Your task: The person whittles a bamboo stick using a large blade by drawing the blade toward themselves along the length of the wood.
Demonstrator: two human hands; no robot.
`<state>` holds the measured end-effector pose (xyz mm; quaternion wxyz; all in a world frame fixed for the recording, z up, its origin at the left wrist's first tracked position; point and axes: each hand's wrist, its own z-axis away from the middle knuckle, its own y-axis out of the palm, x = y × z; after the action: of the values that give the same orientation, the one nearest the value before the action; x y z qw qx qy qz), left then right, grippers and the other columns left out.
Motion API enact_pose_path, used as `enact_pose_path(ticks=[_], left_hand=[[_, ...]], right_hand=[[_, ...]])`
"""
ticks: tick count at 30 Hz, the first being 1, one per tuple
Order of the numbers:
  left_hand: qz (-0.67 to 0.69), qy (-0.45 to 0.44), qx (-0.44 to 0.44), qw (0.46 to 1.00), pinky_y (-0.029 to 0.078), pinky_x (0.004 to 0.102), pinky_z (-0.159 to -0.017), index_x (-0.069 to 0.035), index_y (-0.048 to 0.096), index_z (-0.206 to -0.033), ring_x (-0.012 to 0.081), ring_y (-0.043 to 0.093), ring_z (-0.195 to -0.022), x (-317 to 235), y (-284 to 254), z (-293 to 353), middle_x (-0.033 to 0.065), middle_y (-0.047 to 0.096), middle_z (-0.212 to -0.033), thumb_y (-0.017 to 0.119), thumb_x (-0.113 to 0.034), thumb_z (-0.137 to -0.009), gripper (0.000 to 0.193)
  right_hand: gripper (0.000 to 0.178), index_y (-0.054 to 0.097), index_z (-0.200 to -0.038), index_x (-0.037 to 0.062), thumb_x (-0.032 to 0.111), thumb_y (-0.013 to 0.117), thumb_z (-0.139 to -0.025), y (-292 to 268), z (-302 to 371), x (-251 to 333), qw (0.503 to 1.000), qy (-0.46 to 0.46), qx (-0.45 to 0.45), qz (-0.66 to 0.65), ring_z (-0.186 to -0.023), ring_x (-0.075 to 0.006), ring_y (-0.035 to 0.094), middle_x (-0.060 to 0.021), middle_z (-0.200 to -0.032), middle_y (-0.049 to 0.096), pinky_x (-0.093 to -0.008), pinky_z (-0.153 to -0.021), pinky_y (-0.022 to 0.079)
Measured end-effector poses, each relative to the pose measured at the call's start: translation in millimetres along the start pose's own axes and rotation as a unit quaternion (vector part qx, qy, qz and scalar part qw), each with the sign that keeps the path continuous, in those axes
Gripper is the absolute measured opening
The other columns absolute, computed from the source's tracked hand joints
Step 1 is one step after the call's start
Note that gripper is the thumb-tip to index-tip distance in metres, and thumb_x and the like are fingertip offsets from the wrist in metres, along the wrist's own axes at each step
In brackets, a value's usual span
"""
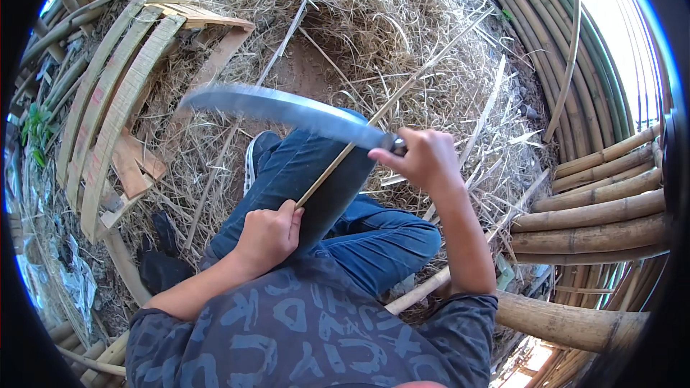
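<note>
My left hand [269,236] is closed around the near end of a thin bamboo strip [327,172], beside my bent knee. From there the strip slants up and away to the right, over the jeans and out above the shavings. My right hand [425,159] grips the dark handle of a large machete [287,106]. Its long, curved blade points left and crosses the strip close to the handle, above my knee. The blade is slightly smeared by motion. Whether its edge touches the strip I cannot tell.
A wooden slatted frame [115,115] stands at the left. Pale bamboo shavings [402,21] cover the ground ahead, with loose strips among them. Thick bamboo poles [596,215] are stacked at the right, and a bamboo fence [560,43] rises at the far right. A black shoe [164,269] lies at the lower left.
</note>
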<state>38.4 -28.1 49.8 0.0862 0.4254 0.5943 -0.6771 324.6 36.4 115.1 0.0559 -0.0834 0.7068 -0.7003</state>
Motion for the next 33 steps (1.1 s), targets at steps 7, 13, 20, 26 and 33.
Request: enact_pose_path(ticks=[7,13,20,26,33], left_hand=[[0.014,0.002,-0.015,1.0,0.043,0.047,-0.045,-0.001,0.052,-0.076,0.0378,0.056,-0.047,1,-6,4,0.0183,0.052,-0.05,0.053,-0.014,-0.094,0.021],[0.014,0.012,-0.025,1.0,0.045,0.0463,-0.046,-0.001,0.053,-0.076,0.0371,0.057,-0.048,0,-4,2,0.0181,0.053,-0.05,0.054,-0.014,-0.093,0.021],[0.001,0.0,-0.011,1.0,0.043,0.0474,-0.046,-0.003,0.051,-0.076,0.0389,0.056,-0.049,-3,-3,0,0.0185,0.052,-0.051,0.053,-0.014,-0.094,0.021],[0.017,-0.008,-0.012,1.0,0.042,0.0482,-0.046,-0.002,0.05,-0.074,0.0404,0.055,-0.049,-1,-5,2,0.0199,0.05,-0.051,0.052,-0.013,-0.094,0.023],[0.022,-0.008,-0.018,1.0,0.041,0.0482,-0.045,-0.002,0.05,-0.073,0.0406,0.055,-0.05,0,-3,1,0.0203,0.05,-0.051,0.051,-0.012,-0.094,0.024]], right_hand=[[0.072,0.063,-0.066,0.0115,0.082,0.053,-0.073,23,-9,-59,0.993,0.061,-0.095,-0.046,-0.045,-0.0138,0.054,-0.0002,-0.052,0.058,-0.0324,-0.048,0.047],[0.073,0.065,-0.071,0.005,0.076,0.052,-0.08,15,6,-88,0.967,0.229,-0.077,-0.077,-0.051,-0.0212,0.061,-0.0096,-0.058,0.061,-0.0345,-0.051,0.049],[0.064,0.065,-0.07,0.0074,0.071,0.063,-0.074,13,8,-8,0.998,-0.001,-0.054,-0.038,-0.053,-0.0254,0.063,-0.0064,-0.052,0.057,-0.0382,-0.055,0.05],[0.073,0.057,-0.058,0.0096,0.081,0.055,-0.071,21,-17,-35,0.992,-0.032,-0.091,-0.076,-0.045,-0.0177,0.058,-0.0052,-0.049,0.057,-0.0337,-0.048,0.047],[0.069,0.065,-0.072,0.0017,0.07,0.057,-0.08,35,9,-3,0.981,0.163,-0.069,-0.083,-0.055,-0.0214,0.064,-0.014,-0.058,0.062,-0.0378,-0.055,0.05]])
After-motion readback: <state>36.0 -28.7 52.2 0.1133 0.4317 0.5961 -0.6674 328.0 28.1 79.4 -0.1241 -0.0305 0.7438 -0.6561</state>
